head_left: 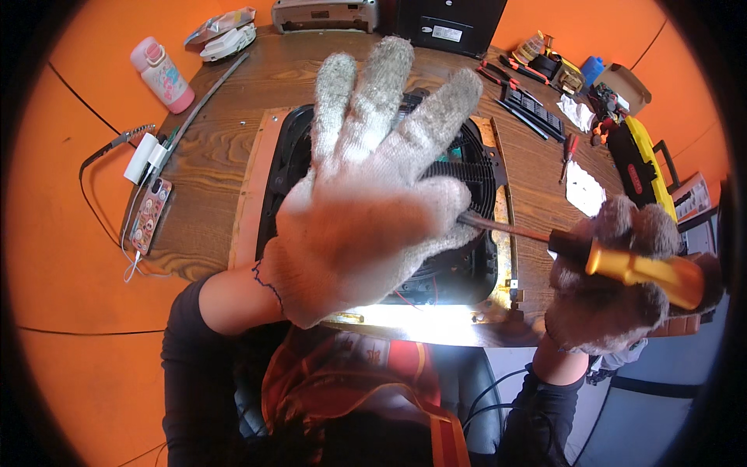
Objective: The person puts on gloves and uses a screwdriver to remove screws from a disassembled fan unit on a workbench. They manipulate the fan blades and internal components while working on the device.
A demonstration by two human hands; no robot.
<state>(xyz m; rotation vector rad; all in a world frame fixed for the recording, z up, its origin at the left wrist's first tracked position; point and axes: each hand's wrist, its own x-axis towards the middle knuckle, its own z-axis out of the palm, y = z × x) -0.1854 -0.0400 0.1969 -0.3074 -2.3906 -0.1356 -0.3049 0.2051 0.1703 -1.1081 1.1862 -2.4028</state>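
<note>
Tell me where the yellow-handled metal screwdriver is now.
In the head view, the screwdriver is at right, across the grey-gloved right hand, its shaft pointing toward the white-gloved left hand.

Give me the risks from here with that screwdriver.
The yellow-handled screwdriver's shaft ends right by the gloved left hand's thumb, so a sudden push might jab it. The handle lies across the gloved right hand with no fingers visibly wrapped over it, so the grip might slip. If dropped, the screwdriver could strike the ribbed black unit on the table.
</note>
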